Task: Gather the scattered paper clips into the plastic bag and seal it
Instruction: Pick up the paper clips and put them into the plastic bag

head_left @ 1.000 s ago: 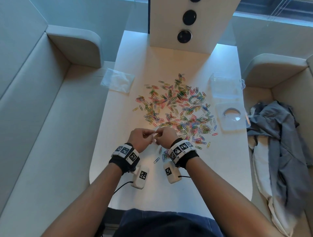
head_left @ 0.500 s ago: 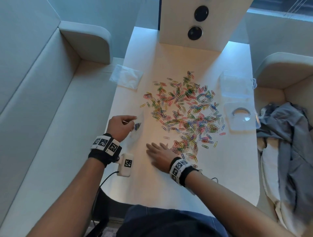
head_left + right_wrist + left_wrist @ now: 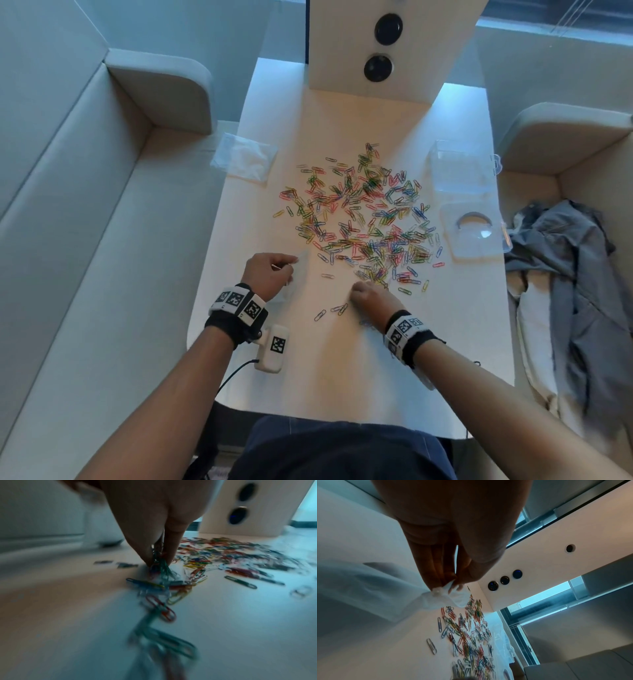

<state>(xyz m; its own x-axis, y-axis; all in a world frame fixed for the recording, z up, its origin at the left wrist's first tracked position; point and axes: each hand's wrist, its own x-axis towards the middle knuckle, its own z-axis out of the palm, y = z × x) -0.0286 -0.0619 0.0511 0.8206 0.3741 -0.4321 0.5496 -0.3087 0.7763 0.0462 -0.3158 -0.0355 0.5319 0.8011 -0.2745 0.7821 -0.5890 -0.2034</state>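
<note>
Head view: left hand point(image 3: 269, 275) pinches the plastic bag point(image 3: 297, 274) just left of the clip pile point(image 3: 363, 219); L wrist view: fingers point(image 3: 436, 574) bunch its rim; R wrist view: right hand point(image 3: 154, 534) pinches a few clips point(image 3: 158, 561), w/ loose ones likely dropping if the grip slackens.

A narrow white table point(image 3: 342, 359) runs from six o'clock toward twelve; pale grey upholstered benches flank it, one bench point(image 3: 102, 240) at nine o'clock, another point(image 3: 565, 137) at three o'clock; a white upright panel point(image 3: 394, 51) with two dark round sockets stands at twelve o'clock; crumpled grey and cream clothing point(image 3: 575, 291) lies at three o'clock; a window point(image 3: 539, 601) gives bluish daylight; warm light falls on the tabletop's middle.
</note>
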